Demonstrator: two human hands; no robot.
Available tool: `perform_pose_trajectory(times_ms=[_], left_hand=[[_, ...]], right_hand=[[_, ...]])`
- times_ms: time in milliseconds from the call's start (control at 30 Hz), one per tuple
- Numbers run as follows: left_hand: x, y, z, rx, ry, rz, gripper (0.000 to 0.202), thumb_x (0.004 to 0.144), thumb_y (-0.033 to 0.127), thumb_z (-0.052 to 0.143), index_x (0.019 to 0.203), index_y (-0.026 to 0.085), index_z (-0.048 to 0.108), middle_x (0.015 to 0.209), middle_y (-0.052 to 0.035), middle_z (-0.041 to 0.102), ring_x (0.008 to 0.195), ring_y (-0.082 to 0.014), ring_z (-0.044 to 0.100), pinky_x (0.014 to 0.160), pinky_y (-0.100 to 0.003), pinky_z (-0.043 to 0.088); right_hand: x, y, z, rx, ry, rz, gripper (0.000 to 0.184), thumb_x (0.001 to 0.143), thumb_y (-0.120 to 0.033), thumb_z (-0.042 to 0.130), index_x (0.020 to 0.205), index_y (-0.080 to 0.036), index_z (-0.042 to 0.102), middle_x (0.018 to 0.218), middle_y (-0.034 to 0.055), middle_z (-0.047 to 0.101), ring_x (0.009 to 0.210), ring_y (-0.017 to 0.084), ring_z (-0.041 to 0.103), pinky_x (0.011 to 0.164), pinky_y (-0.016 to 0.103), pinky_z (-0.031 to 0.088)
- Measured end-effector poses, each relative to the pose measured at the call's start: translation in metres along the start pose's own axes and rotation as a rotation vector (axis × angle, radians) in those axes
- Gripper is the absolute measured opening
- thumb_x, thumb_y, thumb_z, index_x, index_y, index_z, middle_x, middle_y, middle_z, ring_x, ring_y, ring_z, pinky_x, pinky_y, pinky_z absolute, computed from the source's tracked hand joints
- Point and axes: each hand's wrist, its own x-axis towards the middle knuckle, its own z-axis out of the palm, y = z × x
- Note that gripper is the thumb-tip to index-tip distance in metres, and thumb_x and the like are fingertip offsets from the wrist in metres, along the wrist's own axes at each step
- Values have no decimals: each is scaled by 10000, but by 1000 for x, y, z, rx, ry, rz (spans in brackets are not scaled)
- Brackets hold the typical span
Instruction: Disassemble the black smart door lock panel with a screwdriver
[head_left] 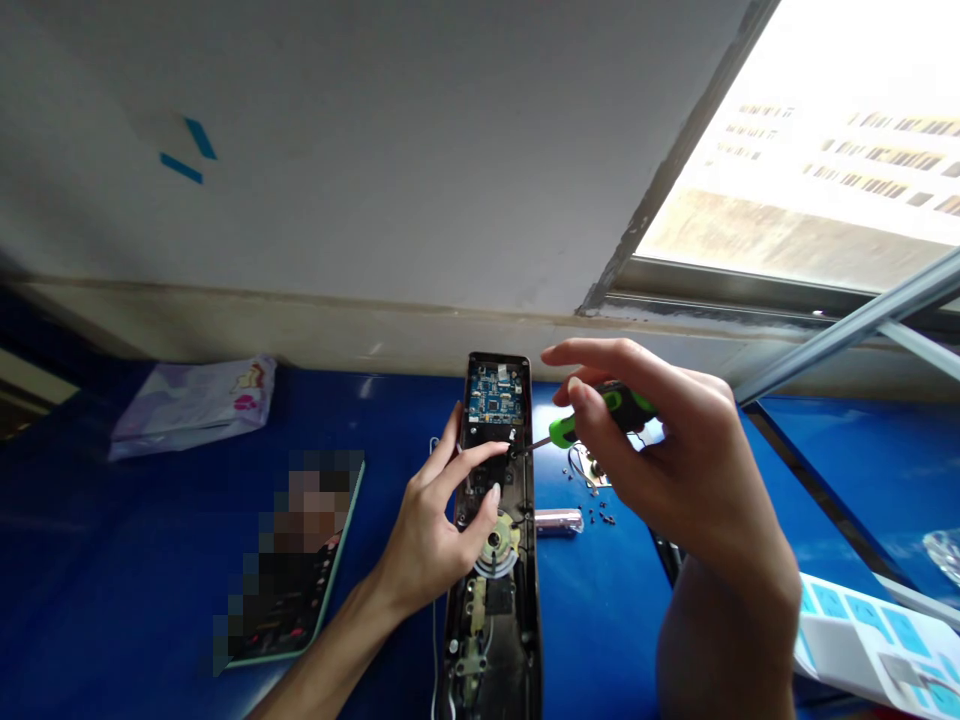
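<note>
A long black door lock housing [530,600], its inside facing up, runs away from me with a blue circuit board [496,396] at its far end. My left hand [442,520] steadies it from the left, one finger along its edge, the index finger and thumb on the inside. In my right hand [667,450] is a green and black screwdriver [564,432]. Its shaft points left into the housing, and the tip is close to my left index fingertip. I cannot make out whether a screw sits under the tip. A round metal part [495,540] lies near my left thumb.
Right of the housing lie several small dark screws [602,517], a pinkish cylinder [559,522] and a part with wires [592,465]. A phone [330,560] and a purple-white packet [195,405] lie left on the blue table [112,560]. A white box [847,650] stands right.
</note>
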Motion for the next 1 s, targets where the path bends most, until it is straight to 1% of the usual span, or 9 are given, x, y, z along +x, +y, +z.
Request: perform_pose_trajectory(times_ms=[133,267,400,500,600,733,833,900,1000], left_hand=[[0,1,0,-1,1,6,383,945,229,637,1321,246,708,1722,-87,402,1529,-307,483,1266,-435,424],[0,0,1,3,12,13,376,946,226,635,1314,244,710,1718,-94,408,1521,-301,495,1262,-423,430],[0,-2,1,12,17,22,366,948,226,632,1305,241,712,1720,-95,404,1527,-300,486,1257,-418,436],[0,-2,1,15,15,23,370,944,229,638,1306,244,711,1724,-88,399,1533,-307,477,1262,-431,430],[0,-1,0,8,11,12,374,941,229,640,1308,248,712,1723,-81,402,1527,-311,485,1259,-434,434],[0,0,0,1,4,7,385,944,234,639,1323,247,705,1717,-84,413,1524,-307,492,1263,-439,428],[0,-1,0,6,15,14,395,944,235,645,1336,241,696,1716,-94,413,1521,-299,496,1259,-427,432],[0,-2,0,12,23,19,407,944,239,651,1349,235,688,1715,-107,411,1514,-295,507,1250,-422,443],[-1,-2,0,17,27,22,411,946,243,652,1356,234,684,1707,-115,424,1514,-293,507,1243,-432,452]], right_hand=[[0,-3,-2,-7,-16,-31,308,918,-124,605,1189,-189,734,980,33,782,787,143,715,700,266,562],[1,-2,2,-27,25,9,176,999,-260,647,1128,-184,739,897,22,774,617,102,647,572,244,505],[2,0,5,-11,28,9,212,1022,-377,688,1013,-176,753,761,-16,731,540,67,581,508,224,440],[1,0,3,-27,32,-45,185,1005,-332,723,934,-164,756,774,-15,748,609,70,627,564,210,473],[1,-1,0,-26,0,-55,122,1017,-227,673,1065,-161,764,905,2,780,680,76,664,633,208,510],[1,0,-1,-8,-46,-57,350,939,-79,596,1266,-135,708,994,21,748,758,97,666,704,229,531],[2,1,1,-64,-5,-55,258,946,-156,668,1193,-125,734,923,21,742,707,104,644,649,246,515],[3,3,3,-130,48,-54,152,975,-268,727,1047,-140,767,830,7,737,627,93,609,578,253,477],[4,5,4,-126,69,-71,163,987,-296,738,922,-150,769,791,4,746,623,90,628,581,244,484]])
